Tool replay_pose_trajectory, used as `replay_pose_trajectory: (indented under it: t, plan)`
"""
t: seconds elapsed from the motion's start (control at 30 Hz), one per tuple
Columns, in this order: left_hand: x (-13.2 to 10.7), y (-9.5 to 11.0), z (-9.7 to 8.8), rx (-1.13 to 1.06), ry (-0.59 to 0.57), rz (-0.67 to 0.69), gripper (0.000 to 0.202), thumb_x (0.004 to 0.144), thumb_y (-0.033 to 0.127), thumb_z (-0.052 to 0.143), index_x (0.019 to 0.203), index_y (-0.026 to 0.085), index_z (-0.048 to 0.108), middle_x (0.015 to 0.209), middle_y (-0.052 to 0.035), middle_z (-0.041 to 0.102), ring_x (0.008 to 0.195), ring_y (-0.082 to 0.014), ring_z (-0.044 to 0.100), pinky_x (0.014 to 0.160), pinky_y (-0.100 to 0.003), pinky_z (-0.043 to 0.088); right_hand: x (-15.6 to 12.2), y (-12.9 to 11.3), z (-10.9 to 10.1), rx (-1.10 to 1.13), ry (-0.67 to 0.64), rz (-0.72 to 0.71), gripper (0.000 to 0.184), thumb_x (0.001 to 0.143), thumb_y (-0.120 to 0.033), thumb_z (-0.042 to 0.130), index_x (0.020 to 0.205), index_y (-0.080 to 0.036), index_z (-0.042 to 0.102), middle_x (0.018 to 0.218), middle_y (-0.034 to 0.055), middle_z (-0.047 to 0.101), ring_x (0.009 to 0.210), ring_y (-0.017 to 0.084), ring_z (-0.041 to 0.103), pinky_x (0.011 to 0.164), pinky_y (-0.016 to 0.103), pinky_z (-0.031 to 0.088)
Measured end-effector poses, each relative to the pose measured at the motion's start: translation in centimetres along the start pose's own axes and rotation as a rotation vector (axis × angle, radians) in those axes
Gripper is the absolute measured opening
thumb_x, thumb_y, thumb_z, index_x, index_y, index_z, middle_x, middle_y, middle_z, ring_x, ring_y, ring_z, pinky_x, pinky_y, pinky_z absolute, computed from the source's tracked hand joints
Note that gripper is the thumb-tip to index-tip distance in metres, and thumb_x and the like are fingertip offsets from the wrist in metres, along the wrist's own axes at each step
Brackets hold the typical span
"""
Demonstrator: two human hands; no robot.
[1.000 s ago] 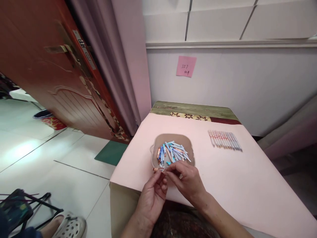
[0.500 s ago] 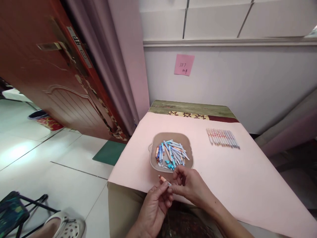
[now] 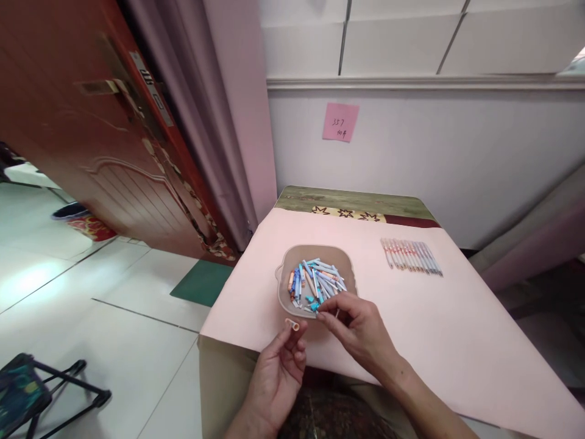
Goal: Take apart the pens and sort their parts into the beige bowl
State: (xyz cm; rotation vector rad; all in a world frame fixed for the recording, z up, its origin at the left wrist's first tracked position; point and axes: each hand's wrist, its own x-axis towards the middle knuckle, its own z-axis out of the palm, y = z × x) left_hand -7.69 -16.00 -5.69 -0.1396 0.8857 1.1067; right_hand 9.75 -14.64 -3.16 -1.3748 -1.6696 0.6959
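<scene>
Between the thumb and fingers of my left hand (image 3: 280,371), a short orange pen barrel piece (image 3: 292,325) shows its round hollow end. That hand is closed, just in front of the plastic box (image 3: 284,286). My right hand (image 3: 363,329) hangs over the box's near right rim, thumb and index fingertips close together. Something tiny may be pinched there, but I cannot make it out. Inside the box lies a heap of loose pen parts (image 3: 316,277), blue, white and orange barrels, with small teal caps (image 3: 312,303) near the front.
Several pens (image 3: 411,255) lie side by side in a row on the table's right part. A pink cloth (image 3: 425,329) covers most of the table. Behind it is a wall with a pink note (image 3: 340,122). A folding stool (image 3: 55,384) stands at the lower left.
My hands have moved apart. The left has shifted slightly left and turned the orange piece hollow end toward me; the right has moved to the box's near rim.
</scene>
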Motion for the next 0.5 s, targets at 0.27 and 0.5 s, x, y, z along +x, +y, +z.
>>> replay_pose_trajectory:
  t: [0.27, 0.5]
  plan:
    - [0.1, 2.2, 0.5, -0.085, -0.066, 0.146, 0.022, 0.091, 0.007, 0.044, 0.084, 0.012, 0.064, 0.077, -0.0085, 0.069, 0.052, -0.0078, 0.058, 0.043, -0.015, 0.048, 3.3, 2.6, -0.8, -0.489, -0.102, 0.092, 0.011, 0.082, -0.025, 0.061, 0.083, -0.026, 0.072, 0.081, -0.0001, 0.069, 0.072, 0.015, 0.061, 0.064, 0.023, 0.040]
    - [0.1, 2.6, 0.3, -0.086, -0.148, 0.135, 0.021, 0.092, 0.008, 0.044, 0.096, 0.007, 0.064, 0.073, -0.0055, 0.063, 0.053, -0.0071, 0.055, 0.043, -0.014, 0.045, 7.4, 2.5, 1.1, -0.829, -0.322, 0.092, 0.021, 0.080, -0.018, 0.055, 0.085, -0.026, 0.074, 0.088, 0.0025, 0.071, 0.079, 0.020, 0.064, 0.060, 0.025, 0.038]
